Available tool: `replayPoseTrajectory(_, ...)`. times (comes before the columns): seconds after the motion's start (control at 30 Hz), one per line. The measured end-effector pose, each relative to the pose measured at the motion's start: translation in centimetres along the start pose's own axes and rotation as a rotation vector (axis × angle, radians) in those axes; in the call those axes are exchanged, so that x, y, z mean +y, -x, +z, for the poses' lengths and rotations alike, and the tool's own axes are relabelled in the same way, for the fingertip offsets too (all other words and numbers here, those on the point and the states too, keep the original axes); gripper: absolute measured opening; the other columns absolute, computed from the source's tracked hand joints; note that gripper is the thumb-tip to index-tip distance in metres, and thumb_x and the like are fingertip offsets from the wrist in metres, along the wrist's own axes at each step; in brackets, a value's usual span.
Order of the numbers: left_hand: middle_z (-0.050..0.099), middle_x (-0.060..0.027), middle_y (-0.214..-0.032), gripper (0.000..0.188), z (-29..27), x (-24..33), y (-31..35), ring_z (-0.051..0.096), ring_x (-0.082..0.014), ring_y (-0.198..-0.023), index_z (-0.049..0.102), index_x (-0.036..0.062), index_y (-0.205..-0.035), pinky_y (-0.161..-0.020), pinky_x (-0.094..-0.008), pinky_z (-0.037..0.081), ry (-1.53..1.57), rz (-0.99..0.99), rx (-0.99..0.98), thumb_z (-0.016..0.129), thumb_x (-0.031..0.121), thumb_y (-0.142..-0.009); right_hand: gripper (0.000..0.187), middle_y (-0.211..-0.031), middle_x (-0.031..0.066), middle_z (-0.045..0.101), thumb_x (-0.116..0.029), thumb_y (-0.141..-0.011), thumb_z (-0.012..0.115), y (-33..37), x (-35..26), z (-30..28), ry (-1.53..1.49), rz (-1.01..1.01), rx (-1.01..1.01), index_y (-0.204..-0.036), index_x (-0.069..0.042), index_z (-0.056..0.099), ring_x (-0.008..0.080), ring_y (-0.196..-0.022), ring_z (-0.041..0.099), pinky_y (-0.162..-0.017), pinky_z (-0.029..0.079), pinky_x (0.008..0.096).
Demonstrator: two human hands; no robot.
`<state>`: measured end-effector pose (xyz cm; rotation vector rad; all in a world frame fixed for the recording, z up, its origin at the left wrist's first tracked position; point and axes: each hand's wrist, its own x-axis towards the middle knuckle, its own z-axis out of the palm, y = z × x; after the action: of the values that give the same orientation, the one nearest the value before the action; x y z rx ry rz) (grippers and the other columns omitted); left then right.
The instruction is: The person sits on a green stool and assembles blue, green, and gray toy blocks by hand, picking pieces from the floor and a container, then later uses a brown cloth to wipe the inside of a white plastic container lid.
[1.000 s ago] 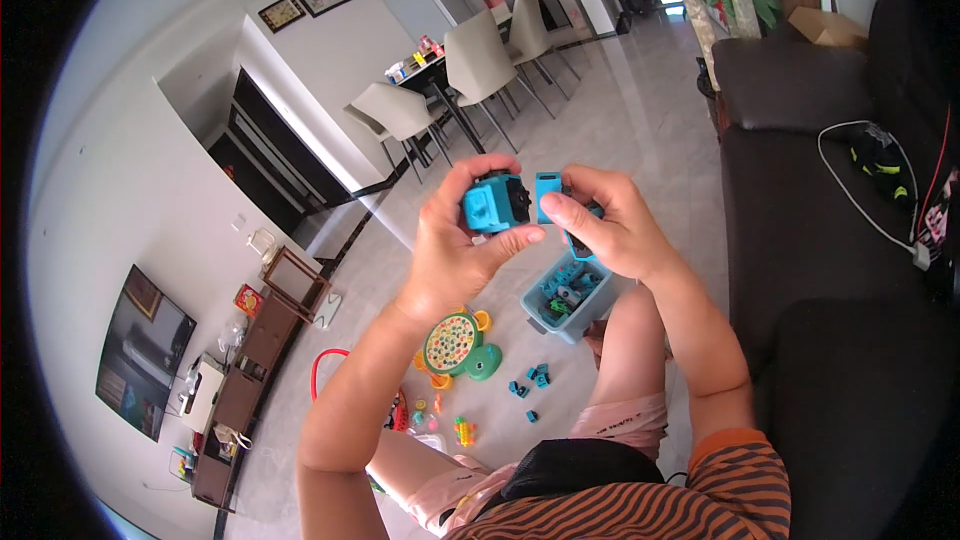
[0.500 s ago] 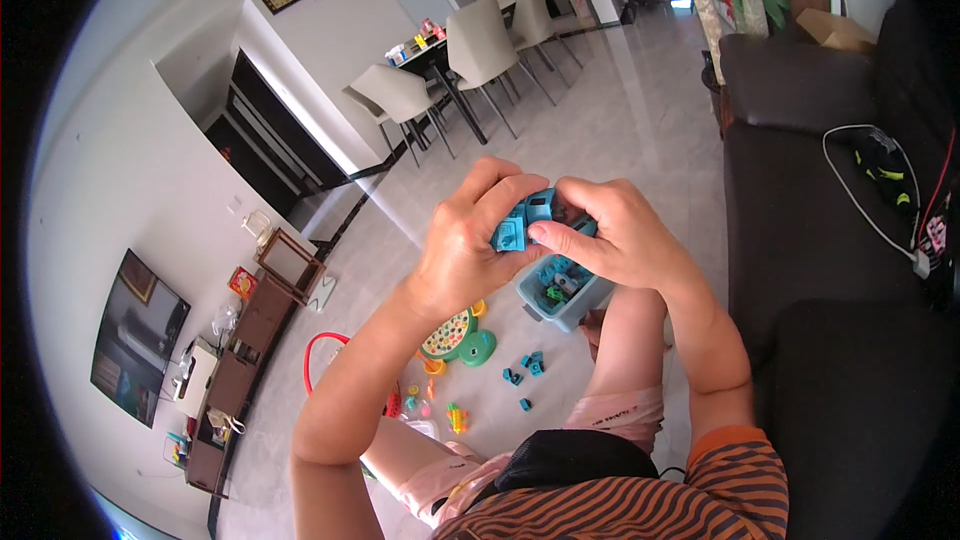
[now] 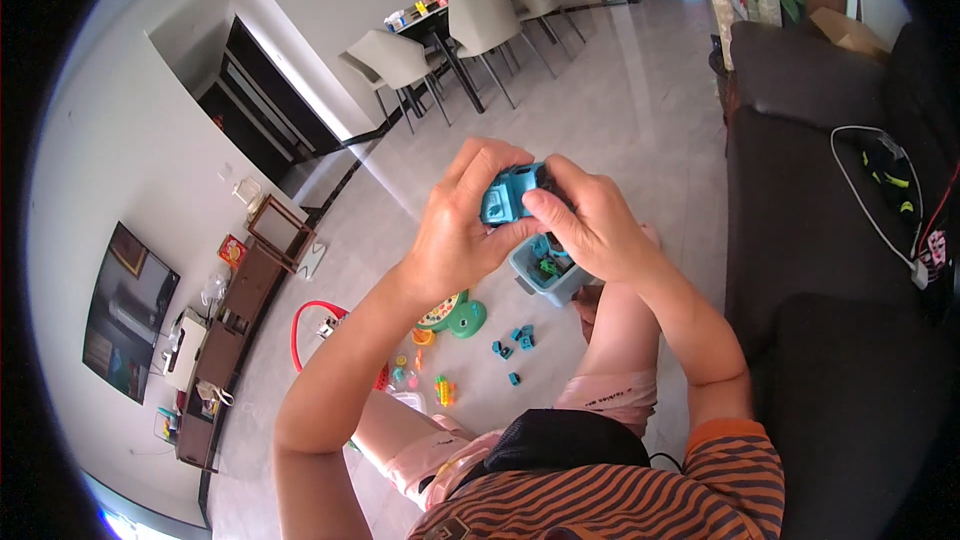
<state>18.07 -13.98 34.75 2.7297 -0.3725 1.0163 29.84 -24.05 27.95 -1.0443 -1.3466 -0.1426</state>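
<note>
1. Currently, both hands are raised in front of the body, close together and clamped on one blue toy assembly (image 3: 511, 194), which is held up above the floor (image 3: 620, 90).
2. Left hand (image 3: 452, 218): fingers curl over the far side of the assembly, with the thumb beneath. A squarish blue block faces outward at this end.
3. Right hand (image 3: 597, 225): the thumb presses on the near face and the fingers wrap the right end, where a dark part shows. Whether the sections are locked together cannot be told; the grip covers the joint.
4. A light-blue tub (image 3: 563, 296) stands on the floor below the right hand, partly hidden by it. Blue pieces and a green one are visible inside.
5. Near the tub, a loose group of small blue pieces (image 3: 523, 337) lies on the floor, with a single blue piece (image 3: 514, 378) just apart from it.
6. Left of these are a green turtle-shaped toy (image 3: 466, 318), partly covered by the left forearm, and a yellow-and-green toy (image 3: 444, 391).
7. A dark sofa (image 3: 800, 180) extends along the right side, bearing a white cable (image 3: 856, 198).
8. A brown cabinet (image 3: 232, 312) stands along the left wall.
</note>
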Motion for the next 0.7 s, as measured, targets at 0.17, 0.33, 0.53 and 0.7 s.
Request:
replayPoseTrajectory(0.17, 0.050, -0.0129, -0.095, 0.044, 0.8, 0.5, 0.0, 0.052, -0.0283, -0.086, 0.049, 0.0024, -0.102, -0.075, -0.0341, 0.044, 0.095, -0.082, 0.061, 0.073, 0.002, -0.066, 0.031, -0.054, 0.0155, 0.049, -0.029, -0.090, 0.049, -0.4, -0.2, -0.1, 0.013, 0.012, 0.054, -0.078, -0.002, 0.043, 0.0338, -0.049, 0.052, -0.045, 0.037, 0.0369)
replayPoseTrajectory(0.33, 0.052, -0.0089, -0.098, 0.044, 0.0, -0.1, 0.1, 0.053, -0.0177, -0.088, 0.048, 0.0023, -0.106, -0.077, -0.0287, 0.044, 0.207, -0.035, 0.020, 0.072, 0.001, -0.069, 0.036, -0.053, 0.0099, 0.048, -0.037, -0.091, 0.046, -0.2, 1.0, 0.0, -0.118, 0.027, -0.044, -0.082, -0.002, 0.046, 0.0241, -0.045, 0.048, -0.045, 0.036, 0.0322)
replayPoseTrajectory(0.53, 0.055, -0.0020, -0.095, 0.041, -0.6, 0.9, 0.3, 0.052, -0.0080, -0.084, 0.047, 0.0041, -0.110, -0.072, -0.0215, 0.045, 0.617, -0.519, 0.046, 0.069, 0.004, -0.075, 0.040, -0.074, 0.0034, 0.054, -0.043, -0.090, 0.044, -1.1, 2.3, -1.2, -1.278, 0.680, 0.591, -0.099, -0.005, 0.053, 0.0128, -0.064, 0.053, -0.049, 0.038, 0.0231)
replayPoseTrajectory(0.7, 0.056, -0.0020, -0.091, 0.041, -0.9, 0.7, 0.5, 0.053, -0.0073, -0.081, 0.047, 0.0048, -0.110, -0.067, -0.0203, 0.046, 0.615, -0.615, 0.035, 0.069, 0.004, -0.075, 0.038, -0.085, 0.0039, 0.056, -0.045, -0.089, 0.045, 0.1, 1.8, 0.3, -1.331, 0.745, 0.399, -0.102, -0.009, 0.050, 0.0155, -0.064, 0.054, -0.048, 0.041, 0.0273)
